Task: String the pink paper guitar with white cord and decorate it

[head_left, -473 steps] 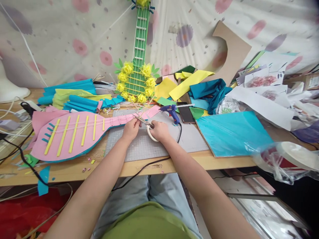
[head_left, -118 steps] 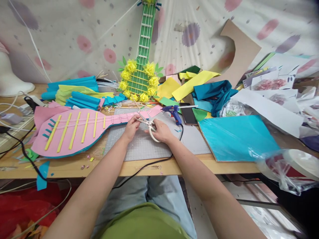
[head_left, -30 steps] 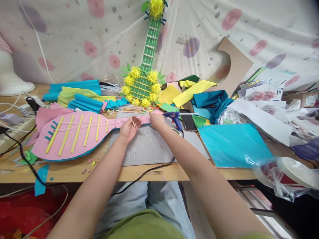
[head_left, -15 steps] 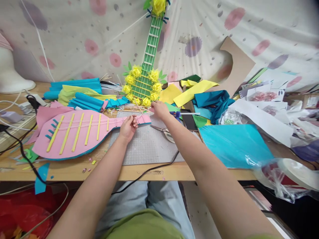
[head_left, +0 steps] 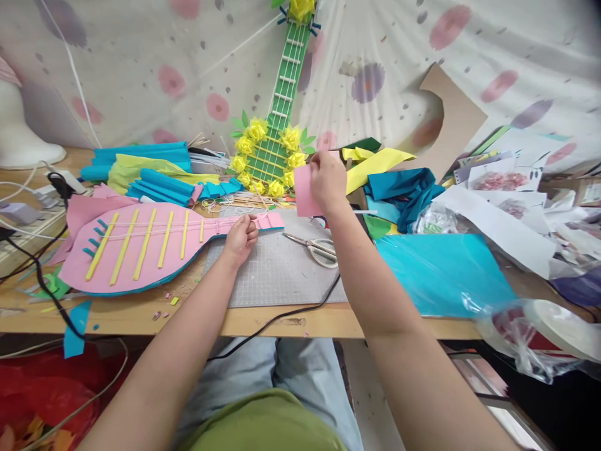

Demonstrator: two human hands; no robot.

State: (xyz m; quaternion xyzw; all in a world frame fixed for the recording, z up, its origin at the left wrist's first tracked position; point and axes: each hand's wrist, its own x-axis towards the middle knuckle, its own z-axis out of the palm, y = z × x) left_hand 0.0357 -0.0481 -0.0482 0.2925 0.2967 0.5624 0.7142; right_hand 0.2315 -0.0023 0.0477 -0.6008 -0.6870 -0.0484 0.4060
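Pinching a pink sheet (head_left: 304, 191) in the right hand (head_left: 328, 180), raised at the far side, partly covered by that grip. Holding the left hand (head_left: 241, 240) apart, curled over the neck of the pink guitar (head_left: 128, 241) at left, hiding part; cannot tell whether gripping anything. Can see scissors (head_left: 307, 242) on the grey mat (head_left: 282, 282), a white stick (head_left: 365, 212) partly hidden behind the right arm (head_left: 370, 275), and, far back, a green guitar (head_left: 277, 119) cut off at top.

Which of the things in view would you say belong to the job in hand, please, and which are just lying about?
Likely in the job:
pink paper in the right grip
pink instrument shape by the left grip
scissors on the cutting mat

Apparently just lying about:
blue sheet
crumpled teal material
cardboard cutout
white paper strip
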